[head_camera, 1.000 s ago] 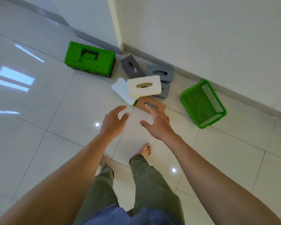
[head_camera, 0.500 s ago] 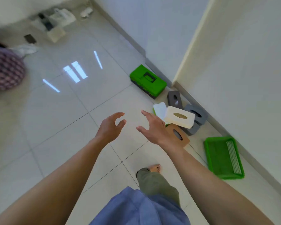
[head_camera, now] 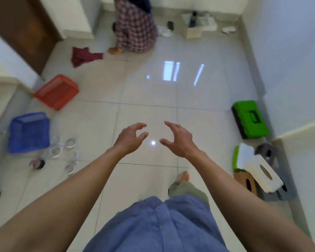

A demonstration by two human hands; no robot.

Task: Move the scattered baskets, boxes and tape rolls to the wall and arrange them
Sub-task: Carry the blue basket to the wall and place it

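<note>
nearby, clear tape rolls [head_camera: 63, 149] lie scattered, blurred.

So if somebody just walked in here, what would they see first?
Probably the two empty hands, the left hand and right hand, held open over the shiny floor in the middle. Next, the bright colours: an orange basket and a blue basket on the left with tape rolls scattered beside it. On the right, a green box and a pile of tissue boxes sit by the wall.
</note>
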